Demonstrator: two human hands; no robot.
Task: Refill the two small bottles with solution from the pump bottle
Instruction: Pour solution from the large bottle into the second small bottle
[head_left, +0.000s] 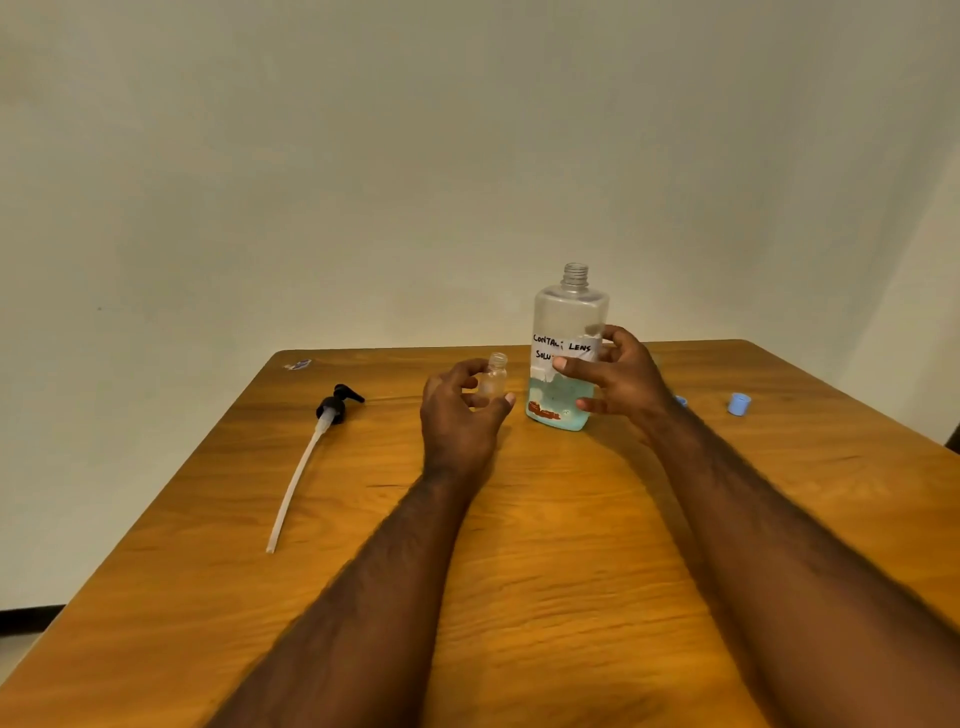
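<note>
Near far edge of counter (561, 519) | small bottle (493, 376), likely light, is pinched upright by fingers (467, 370) of left hand (457, 410) | pump bottle (569, 312), likely slick, is gripped mid-body by right hand (618, 379).

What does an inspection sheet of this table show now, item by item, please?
Surface: wooden table, no spill seen.
Job's things: big bottle open, upright, partly full; small bottle uncapped; pump lying left; two blue caps right; second small bottle not seen.
Clutter: small scrap at far corner.
Hands: left hand holds small bottle; right hand grips big bottle.
Cables: nothing seen.
Surroundings: plain wall.
</note>
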